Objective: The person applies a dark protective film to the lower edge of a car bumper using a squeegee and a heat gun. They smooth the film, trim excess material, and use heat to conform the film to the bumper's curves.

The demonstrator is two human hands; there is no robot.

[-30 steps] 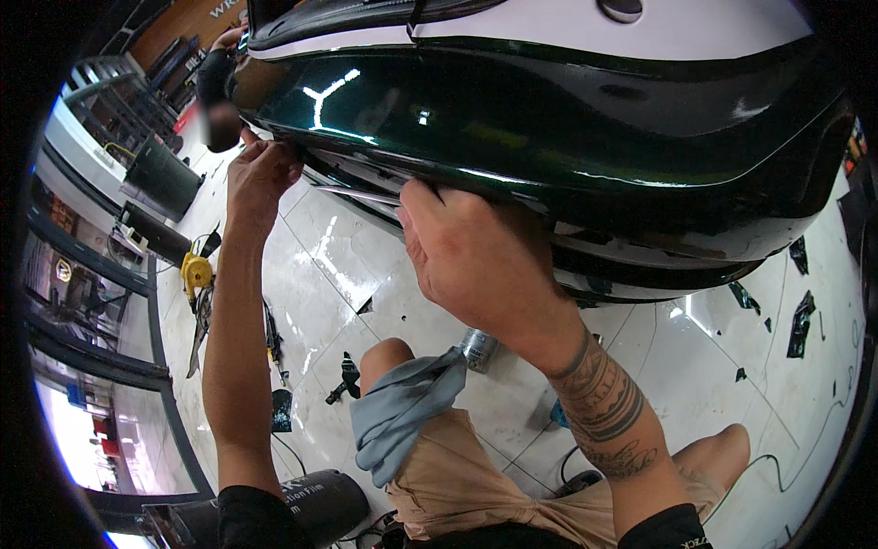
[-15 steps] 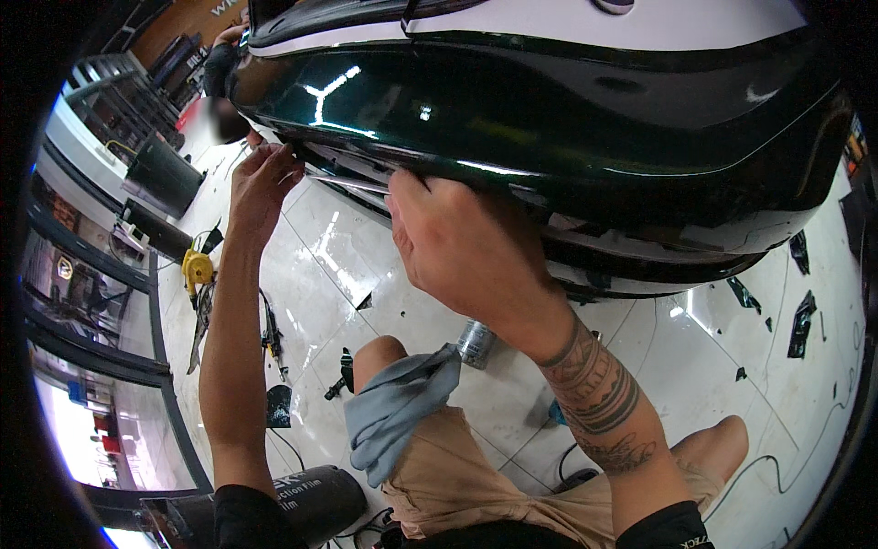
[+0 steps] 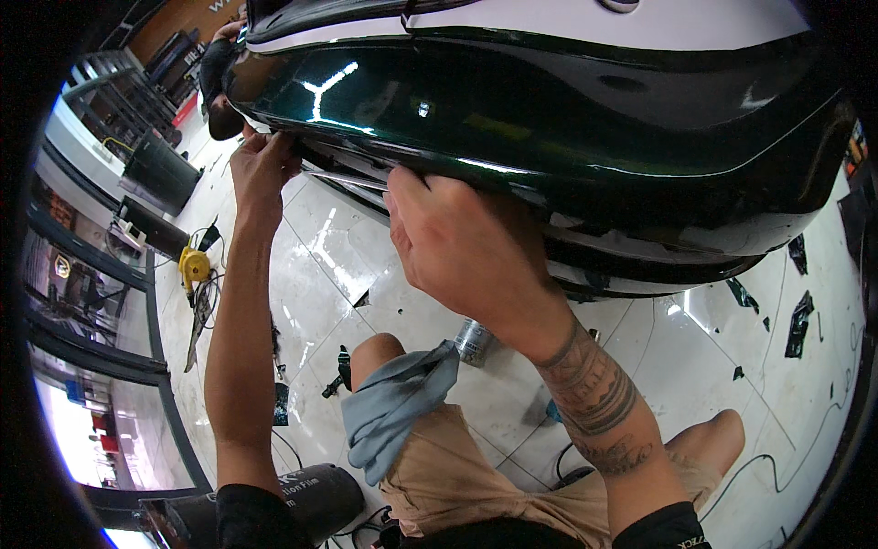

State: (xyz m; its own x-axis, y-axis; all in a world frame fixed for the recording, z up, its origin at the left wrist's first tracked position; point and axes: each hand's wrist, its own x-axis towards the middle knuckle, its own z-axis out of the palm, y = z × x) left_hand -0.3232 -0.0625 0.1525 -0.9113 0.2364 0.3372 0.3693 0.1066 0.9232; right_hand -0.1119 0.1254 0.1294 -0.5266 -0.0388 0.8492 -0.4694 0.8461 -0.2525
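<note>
Both hands up at the dark green car bumper (image 3: pixel 549 119): left hand (image 3: pixel 263 166) pinching its lower edge, right hand (image 3: pixel 466 247) curled underneath, grip hidden; best pressed evenly, thumbs along the seam.

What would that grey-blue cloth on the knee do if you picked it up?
The grey-blue cloth would probably flop and dangle, since it already drapes in soft folds over the knee. It looks thin, so likely light. It probably would not roll or break, though it might slide off the leg.
</note>
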